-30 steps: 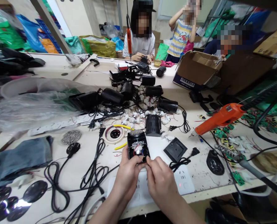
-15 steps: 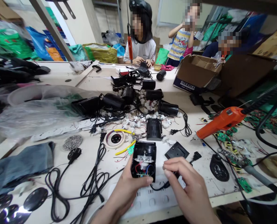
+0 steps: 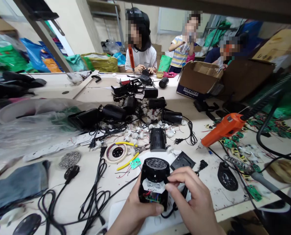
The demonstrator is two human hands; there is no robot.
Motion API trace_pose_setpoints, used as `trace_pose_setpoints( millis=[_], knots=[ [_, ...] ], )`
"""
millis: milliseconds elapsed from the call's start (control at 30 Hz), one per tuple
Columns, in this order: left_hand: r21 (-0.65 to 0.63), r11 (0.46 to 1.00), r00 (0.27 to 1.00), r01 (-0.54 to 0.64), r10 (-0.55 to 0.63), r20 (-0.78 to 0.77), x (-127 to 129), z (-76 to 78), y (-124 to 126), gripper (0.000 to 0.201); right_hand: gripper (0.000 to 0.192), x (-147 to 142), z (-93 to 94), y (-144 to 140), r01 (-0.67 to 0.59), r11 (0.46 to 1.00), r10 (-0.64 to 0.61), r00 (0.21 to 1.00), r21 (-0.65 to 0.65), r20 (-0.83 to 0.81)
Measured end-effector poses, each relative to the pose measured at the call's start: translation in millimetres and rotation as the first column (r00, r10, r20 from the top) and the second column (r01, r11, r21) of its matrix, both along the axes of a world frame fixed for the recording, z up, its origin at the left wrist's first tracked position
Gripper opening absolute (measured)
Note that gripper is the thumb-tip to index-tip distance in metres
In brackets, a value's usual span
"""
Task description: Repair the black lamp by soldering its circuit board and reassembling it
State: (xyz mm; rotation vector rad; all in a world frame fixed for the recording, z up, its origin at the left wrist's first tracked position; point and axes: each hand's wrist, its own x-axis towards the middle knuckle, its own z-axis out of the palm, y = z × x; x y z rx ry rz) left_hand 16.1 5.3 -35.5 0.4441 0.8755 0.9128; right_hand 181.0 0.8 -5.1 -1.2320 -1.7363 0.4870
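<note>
My left hand [image 3: 133,209] is closed around a black plastic housing [image 3: 142,192], thumb across its lower front. The housing's front is open; inside show a clear-and-white part [image 3: 155,185], red and blue wires and a bit of green board. A round grille [image 3: 156,164] tops it. My right hand [image 3: 193,195] has thumb and forefinger pinched at the housing's right edge; whatever is between the fingertips is too small to make out. Just beyond lie a flat black cover [image 3: 183,161] and another black housing [image 3: 158,139]. A black cord trails beneath my hands.
An orange electric screwdriver [image 3: 222,129] hangs at the right, near green circuit boards [image 3: 254,192]. Yellow-handled pliers [image 3: 128,161], a tape roll [image 3: 108,153], a dish of screws [image 3: 70,160] and black cords [image 3: 54,199] lie left. Several people sit or stand beyond a cardboard box [image 3: 196,78].
The housing has tilted, so its round grille now shows on top. My right hand's fingertips have come from beside the housing to its right edge. The camera view has shifted slightly.
</note>
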Motion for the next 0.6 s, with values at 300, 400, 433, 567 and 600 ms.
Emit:
trace_pose_setpoints(
  millis=[300,400,433,567,600],
  knots=[
    [-0.041,0.991,0.977,0.128,-0.119,0.179,-0.5,-4.3,2.4,0.055,0.013,-11.6,10.1,-1.8,0.021,1.0,-0.021,0.996,0.008,-0.091],
    [-0.058,0.985,0.965,0.162,-0.146,0.219,1.0,0.0,3.1,0.048,0.012,-11.3,10.0,-3.8,-0.003,1.0,0.004,0.996,0.014,-0.091],
    [-0.063,0.983,0.963,0.173,-0.155,0.218,1.5,1.6,3.3,0.046,0.012,-11.2,10.0,-4.5,-0.005,1.0,0.007,0.996,0.019,-0.094],
    [-0.079,0.975,0.958,0.209,-0.188,0.216,3.0,6.7,3.5,0.05,0.011,-11.8,11.0,-7.5,-0.016,0.999,0.02,0.994,0.038,-0.107],
    [-0.089,0.973,0.958,0.211,-0.188,0.216,3.4,7.3,3.3,0.054,0.011,-12.1,11.4,-8.4,-0.021,0.999,0.025,0.993,0.038,-0.112]
  ],
)
